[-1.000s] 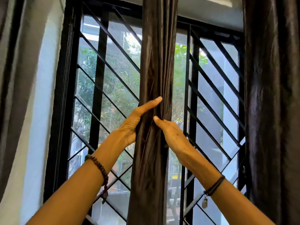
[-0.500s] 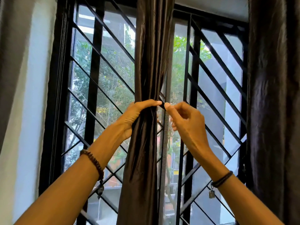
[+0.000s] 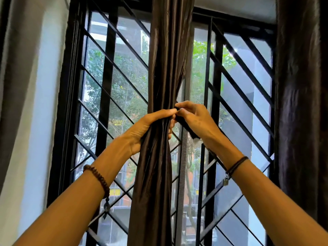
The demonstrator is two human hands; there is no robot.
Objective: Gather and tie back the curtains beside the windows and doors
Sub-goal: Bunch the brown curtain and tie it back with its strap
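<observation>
A dark brown satin curtain [image 3: 165,59] hangs gathered into a narrow column in front of the window's middle. My left hand [image 3: 147,128] grips the bunched fabric at its waist, thumb across the front and fingers wrapped behind. My right hand [image 3: 193,119] is just to the right of the curtain and pinches the end of a dark tie-back strap [image 3: 184,124], which runs down under my palm. Thumb tips of both hands nearly meet at the curtain's right edge. How the strap passes behind the curtain is hidden.
The window [image 3: 120,86] has a black frame and black diagonal grille bars with trees outside. Another dark curtain [image 3: 301,103] hangs loose at the right edge. A pale grey curtain [image 3: 16,86] hangs at the far left beside a white wall.
My left hand has gone from lying flat against the curtain to gripping it tight. My right hand came round to the curtain's right side and took hold of the strap's end.
</observation>
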